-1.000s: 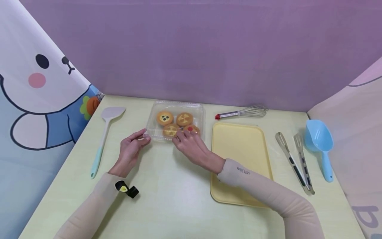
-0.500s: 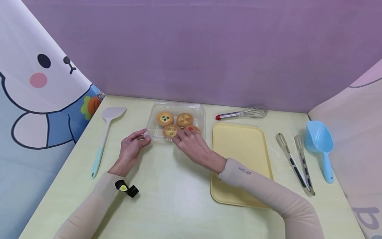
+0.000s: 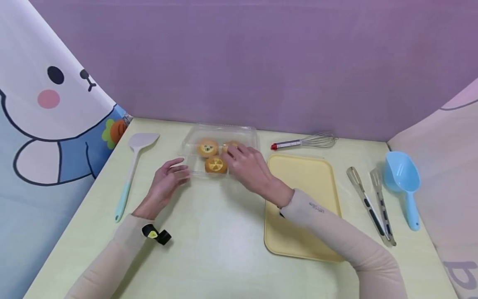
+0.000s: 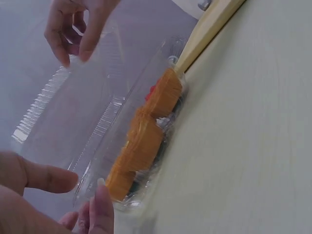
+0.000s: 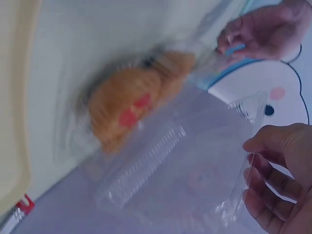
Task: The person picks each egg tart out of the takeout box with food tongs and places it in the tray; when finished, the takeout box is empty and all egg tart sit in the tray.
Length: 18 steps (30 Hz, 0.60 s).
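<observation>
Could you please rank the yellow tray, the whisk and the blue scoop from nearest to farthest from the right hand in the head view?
From the right hand:
1. Yellow tray, just to its right.
2. Whisk, beyond the tray, at the back.
3. Blue scoop, at the table's far right.

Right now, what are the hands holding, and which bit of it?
The right hand pinches the clear lid by its front edge, lifting it. The left hand touches the box's near-left corner.
</observation>
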Available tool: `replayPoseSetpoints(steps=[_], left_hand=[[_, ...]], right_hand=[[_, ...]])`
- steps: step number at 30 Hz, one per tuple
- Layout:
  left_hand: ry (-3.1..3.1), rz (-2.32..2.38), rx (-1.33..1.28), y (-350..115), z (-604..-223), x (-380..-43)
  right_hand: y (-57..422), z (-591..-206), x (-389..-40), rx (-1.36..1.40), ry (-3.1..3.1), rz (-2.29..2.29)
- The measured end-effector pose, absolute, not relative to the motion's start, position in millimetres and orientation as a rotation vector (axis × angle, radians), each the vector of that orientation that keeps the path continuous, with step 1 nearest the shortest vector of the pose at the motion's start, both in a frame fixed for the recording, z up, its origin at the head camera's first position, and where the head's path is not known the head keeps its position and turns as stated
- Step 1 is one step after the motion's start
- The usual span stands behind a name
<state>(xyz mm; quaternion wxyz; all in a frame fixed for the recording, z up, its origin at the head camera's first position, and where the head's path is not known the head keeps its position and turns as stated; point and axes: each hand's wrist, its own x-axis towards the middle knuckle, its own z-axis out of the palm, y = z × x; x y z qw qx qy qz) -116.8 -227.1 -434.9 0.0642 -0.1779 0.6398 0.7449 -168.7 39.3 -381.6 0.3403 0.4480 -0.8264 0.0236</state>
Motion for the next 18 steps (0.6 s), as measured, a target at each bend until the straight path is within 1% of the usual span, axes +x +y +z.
replayPoseSetpoints(steps=[7,18], left_hand=[[2.052,2.143,-0.509,-230,-426,-129],[2.103,2.050,-0.399,-242,-428,-167]], right_hand=[[59,-363,-182,1.082,-2.170,0.167],[94,-343,-203,0.966,-2.301,0.390]])
